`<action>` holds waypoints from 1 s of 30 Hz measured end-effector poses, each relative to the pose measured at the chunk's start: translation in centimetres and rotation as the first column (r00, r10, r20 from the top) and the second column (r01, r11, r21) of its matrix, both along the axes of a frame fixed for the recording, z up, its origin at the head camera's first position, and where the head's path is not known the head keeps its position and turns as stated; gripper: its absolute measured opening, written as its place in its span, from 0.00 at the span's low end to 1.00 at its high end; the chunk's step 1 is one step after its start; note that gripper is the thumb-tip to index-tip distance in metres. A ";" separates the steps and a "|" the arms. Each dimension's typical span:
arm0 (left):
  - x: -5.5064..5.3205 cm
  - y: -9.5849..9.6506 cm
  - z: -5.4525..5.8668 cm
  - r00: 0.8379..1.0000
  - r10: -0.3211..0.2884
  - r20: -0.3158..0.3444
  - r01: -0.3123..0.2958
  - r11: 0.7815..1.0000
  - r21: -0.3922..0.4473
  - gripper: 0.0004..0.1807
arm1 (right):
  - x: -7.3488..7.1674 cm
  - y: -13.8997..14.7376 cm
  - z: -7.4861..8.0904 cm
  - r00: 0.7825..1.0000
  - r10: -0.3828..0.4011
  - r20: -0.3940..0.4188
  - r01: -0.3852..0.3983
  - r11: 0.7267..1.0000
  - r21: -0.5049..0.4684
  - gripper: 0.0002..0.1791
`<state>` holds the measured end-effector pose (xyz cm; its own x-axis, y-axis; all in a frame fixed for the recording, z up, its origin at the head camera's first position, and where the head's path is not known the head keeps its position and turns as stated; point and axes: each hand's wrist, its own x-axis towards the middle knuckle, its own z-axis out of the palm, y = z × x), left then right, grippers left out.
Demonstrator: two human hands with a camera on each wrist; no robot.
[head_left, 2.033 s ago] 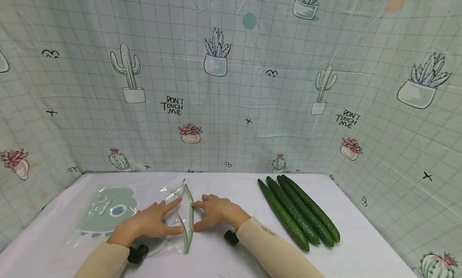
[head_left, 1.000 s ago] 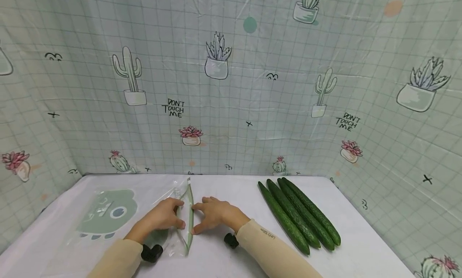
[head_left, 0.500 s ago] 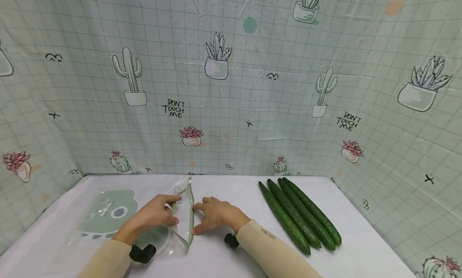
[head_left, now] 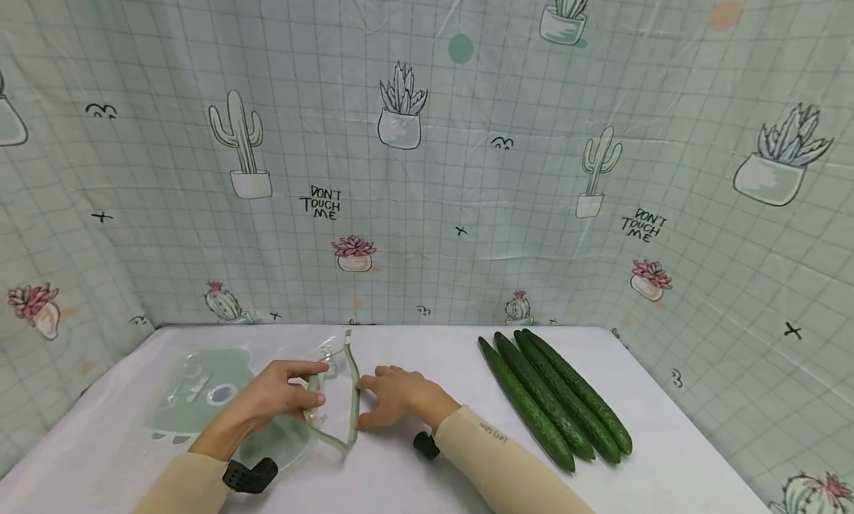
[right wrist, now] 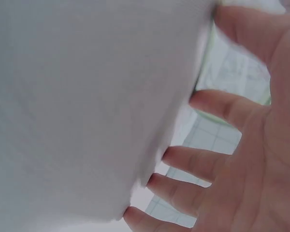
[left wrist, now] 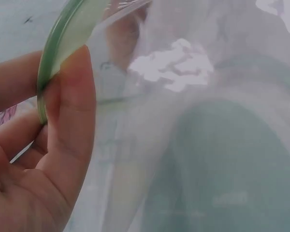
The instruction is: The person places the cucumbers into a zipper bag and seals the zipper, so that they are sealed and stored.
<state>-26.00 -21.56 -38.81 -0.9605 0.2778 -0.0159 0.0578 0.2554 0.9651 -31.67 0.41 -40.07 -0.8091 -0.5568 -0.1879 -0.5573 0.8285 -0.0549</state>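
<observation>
Bag: clear plastic bag (head_left: 200,384) with a green cartoon creature print, lying on the left half of the white table (head_left: 427,347). Bottom end's towards the left edge, mouth points right.
Bag mouth: the green rim (head_left: 354,366) is spread into a wide gap, its far tip close to the table's far edge.
Left hand: this one (head_left: 267,395) has the near-left side of the rim pinched between thumb and fingers, pretty clear in the left wrist view.
Right hand: fingers of this one (head_left: 400,399) are spread and mostly straight, thumb and index tips touching the opposite side of the rim. Other fingertips rest on the table; nothing gripped.
Cucumbers: four long green cucumbers (head_left: 547,397), side by side towards the right edge, slanting from the far edge down to the near right. Well apart from the bag.
Sleeves: beige on both arms, lettering on the right sleeve (head_left: 500,455).
Backdrop: gridded curtain (head_left: 467,180) behind the far edge, potted cacti and "DON'T TOUCH ME" all over it lol.
</observation>
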 end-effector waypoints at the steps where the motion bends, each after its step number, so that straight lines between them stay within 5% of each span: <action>1: 0.0 0.3 -0.2 1.000 0.004 -0.007 -0.004 1.000 0.003 0.34 | 0.1 -0.1 -0.1 1.000 0.003 -0.011 -0.003 1.000 0.004 0.35; 7: 0.0 1.2 -0.4 0.999 -0.033 -0.018 0.033 0.999 -0.006 0.34 | 0.3 -0.1 -0.5 0.998 0.004 -0.059 -0.004 1.000 0.000 0.37; 15: -0.1 1.5 -0.5 0.999 -0.037 0.002 0.037 0.999 -0.029 0.36 | 0.3 0.3 -0.4 1.000 -0.005 0.001 0.005 1.000 0.003 0.45; 25: 0.4 -0.7 1.0 0.998 -0.068 0.012 0.067 0.997 0.037 0.39 | 0.4 1.0 -0.3 0.999 -0.010 0.039 0.011 1.000 -0.029 0.43; 30: 0.4 -0.2 0.9 0.994 -0.107 0.006 0.107 0.994 0.034 0.41 | 0.5 1.4 -0.4 0.999 -0.014 0.037 0.015 1.000 -0.019 0.44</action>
<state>-25.61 -21.81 -37.89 -0.9252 0.3794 -0.0122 0.0755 0.2152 0.9736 -31.20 1.79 -40.47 -0.8097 -0.5492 -0.2070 -0.5428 0.8348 -0.0918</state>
